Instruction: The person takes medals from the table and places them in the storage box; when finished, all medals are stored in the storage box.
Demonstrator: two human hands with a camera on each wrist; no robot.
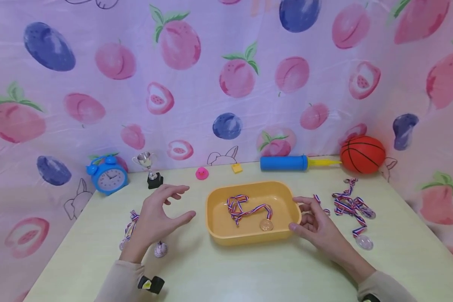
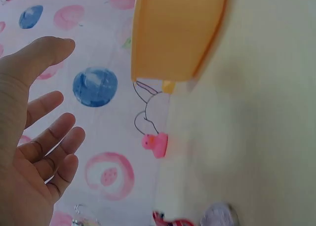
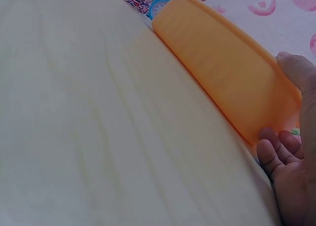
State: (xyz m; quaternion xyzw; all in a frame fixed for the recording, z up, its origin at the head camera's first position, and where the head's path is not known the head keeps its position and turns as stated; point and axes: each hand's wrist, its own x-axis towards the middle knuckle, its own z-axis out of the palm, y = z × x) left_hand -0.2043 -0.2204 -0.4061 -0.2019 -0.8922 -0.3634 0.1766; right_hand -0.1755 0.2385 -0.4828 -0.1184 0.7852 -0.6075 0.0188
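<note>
A yellow plastic tray (image 1: 249, 241) stands on the table, and inside it lies a gold-coloured medal (image 1: 266, 225) on a red, white and blue ribbon (image 1: 245, 213). My right hand (image 1: 317, 224) holds the tray's right end, thumb at the rim and fingers curled against the side; the right wrist view shows the tray's outer wall (image 3: 222, 68) beside them. My left hand (image 1: 158, 216) hovers left of the tray, apart from it, thumb and fingers spread with nothing between them. Beneath that hand lie silver-coloured medals (image 1: 160, 249), partly hidden by the wrist.
More ribboned medals (image 1: 364, 242) lie right of the tray. Along the back stand a blue alarm clock (image 1: 110, 178), a trophy cup (image 1: 154, 180), a pink duck (image 1: 201, 173), a small yellow block (image 1: 236, 168), a blue pump (image 1: 285, 163) and a basketball (image 1: 363, 154). A fruit-print cloth (image 1: 196, 84) hangs behind.
</note>
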